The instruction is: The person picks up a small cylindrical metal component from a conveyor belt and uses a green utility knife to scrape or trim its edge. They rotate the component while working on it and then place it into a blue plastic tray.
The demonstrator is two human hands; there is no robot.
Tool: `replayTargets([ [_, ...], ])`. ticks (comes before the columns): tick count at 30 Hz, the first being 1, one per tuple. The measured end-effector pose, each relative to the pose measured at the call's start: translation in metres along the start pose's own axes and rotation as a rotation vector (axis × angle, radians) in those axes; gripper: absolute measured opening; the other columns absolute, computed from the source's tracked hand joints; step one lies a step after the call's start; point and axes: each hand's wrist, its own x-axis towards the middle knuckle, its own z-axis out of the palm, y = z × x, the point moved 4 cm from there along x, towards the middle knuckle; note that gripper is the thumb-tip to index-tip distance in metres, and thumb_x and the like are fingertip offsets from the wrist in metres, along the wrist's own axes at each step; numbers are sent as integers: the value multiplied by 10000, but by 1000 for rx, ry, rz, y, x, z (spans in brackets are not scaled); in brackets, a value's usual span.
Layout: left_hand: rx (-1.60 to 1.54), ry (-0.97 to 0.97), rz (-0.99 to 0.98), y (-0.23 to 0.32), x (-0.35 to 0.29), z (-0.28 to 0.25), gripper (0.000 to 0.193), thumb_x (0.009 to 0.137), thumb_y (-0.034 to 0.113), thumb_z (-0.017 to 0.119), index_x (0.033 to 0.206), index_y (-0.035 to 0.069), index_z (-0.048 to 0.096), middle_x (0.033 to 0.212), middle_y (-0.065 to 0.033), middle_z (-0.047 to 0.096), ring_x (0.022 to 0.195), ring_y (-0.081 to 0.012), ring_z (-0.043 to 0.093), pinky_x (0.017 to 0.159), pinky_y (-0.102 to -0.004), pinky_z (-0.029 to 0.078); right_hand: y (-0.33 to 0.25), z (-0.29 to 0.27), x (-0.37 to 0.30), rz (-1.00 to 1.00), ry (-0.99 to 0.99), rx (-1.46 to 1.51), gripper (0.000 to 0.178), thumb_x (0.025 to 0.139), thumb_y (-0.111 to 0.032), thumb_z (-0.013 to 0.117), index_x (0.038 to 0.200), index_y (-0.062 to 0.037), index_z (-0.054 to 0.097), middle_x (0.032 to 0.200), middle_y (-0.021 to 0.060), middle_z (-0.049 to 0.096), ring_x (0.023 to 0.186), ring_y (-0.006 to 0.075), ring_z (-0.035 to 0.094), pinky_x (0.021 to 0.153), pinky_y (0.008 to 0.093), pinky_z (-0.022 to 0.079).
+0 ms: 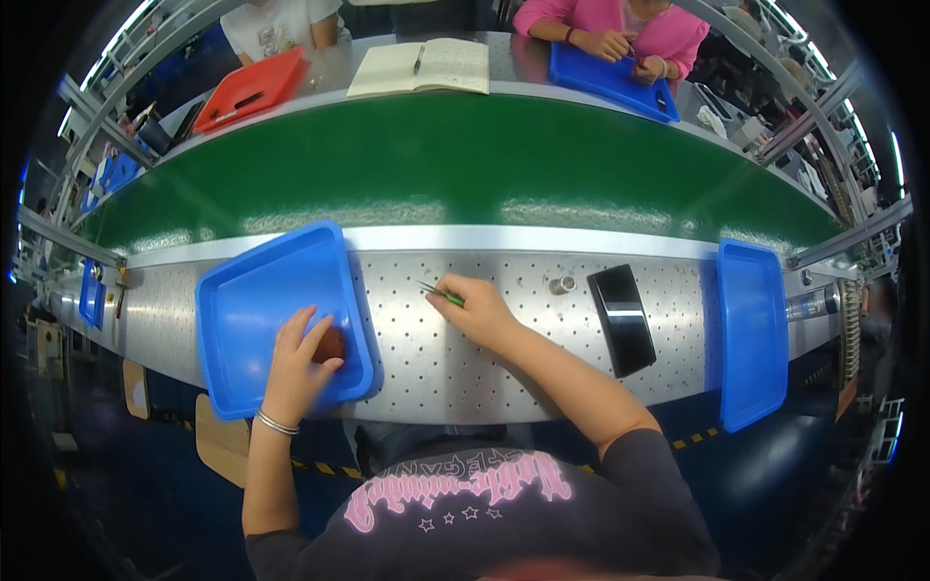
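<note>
My left hand (298,366) is over the near right part of a blue tray (242,300), with its fingers spread. A rounded reddish-brown thing (331,346) shows between its thumb and forefinger, partly hidden by the hand; its kind I cannot make out. My right hand (475,308) is closed around green-handled tweezers (453,298) above the perforated metal bench (436,373). The tweezers' tips point left, toward the tray, and hold nothing that I can see.
Right of my right hand stand a small metal cylinder (562,285) and a black phone-like slab (623,320). Another blue tray (753,334) is farther right. Past the green strip (465,165) lie an open notebook (421,68), a red tray (254,89) and a blue tray (610,85), with two people there.
</note>
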Motion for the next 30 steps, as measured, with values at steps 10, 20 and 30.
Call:
replayTargets([
  [10,-16,-4,2,3,-35,33,600,817,332,626,1345,115,438,1399,-170,376,1275,-368,361,1062,-443,276,-14,-57,-53,67,236,110,173,932,-152,508,921,-12,610,713,2,556,622,67,463,582,215,389],
  [20,-8,-39,141,25,-27,45,643,764,332,671,1320,87,463,1390,-166,389,1239,-360,399,1035,-442,312,16,-128,-102,245,517,-346,148,827,-126,641,936,-26,627,735,43,598,636,140,541,599,250,425],
  [30,-134,-45,198,63,-29,48,707,714,332,723,1302,67,435,1336,-185,411,1224,-388,410,1015,-436,346,23,-114,-80,38,432,-938,197,846,-224,617,947,-56,636,901,107,643,814,309,622,700,364,494],
])
